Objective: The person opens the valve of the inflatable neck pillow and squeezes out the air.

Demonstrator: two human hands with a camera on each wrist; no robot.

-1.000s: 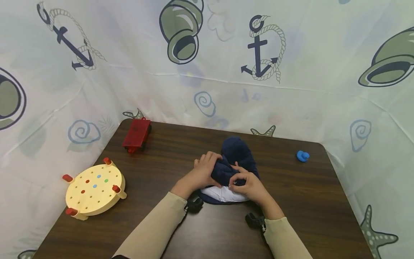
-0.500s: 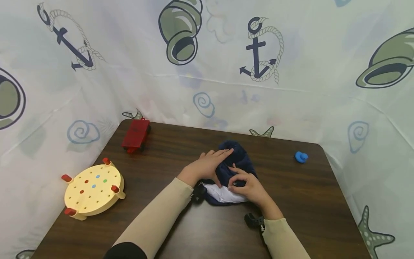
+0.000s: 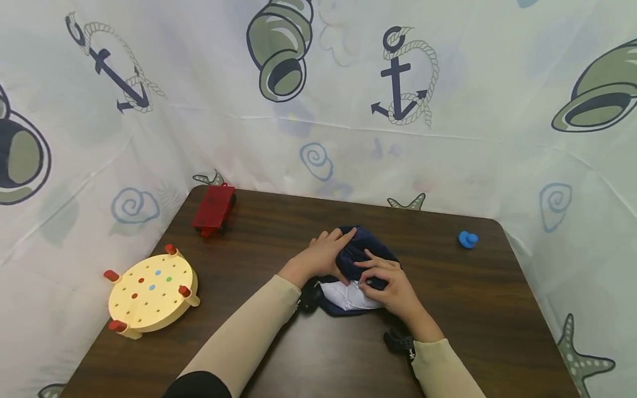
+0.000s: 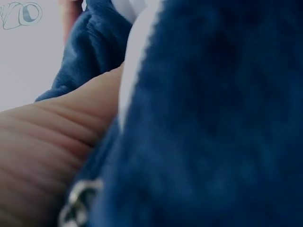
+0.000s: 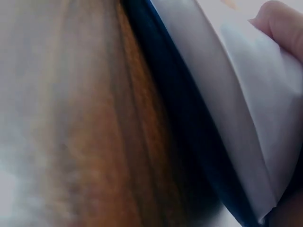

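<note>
Lying mid-surface (image 3: pixel 259 232) as a navy garment (image 3: pixel 365 246) with white lining (image 3: pixel 345 296), long axis running away from the body, left hand (image 3: pixel 323 257) pressing flat-fingered on its left fold, right hand (image 3: pixel 388 284) pinching the near edge, both touching.

Head view: high, facing forward and down over the dark wooden table (image 3: pixel 468 309). Left and right wrist views: pressed close against the navy fleece garment with white lining (image 3: pixel 360 262) (image 4: pixel 213 118) (image 5: pixel 246 118), common to all three.
</note>
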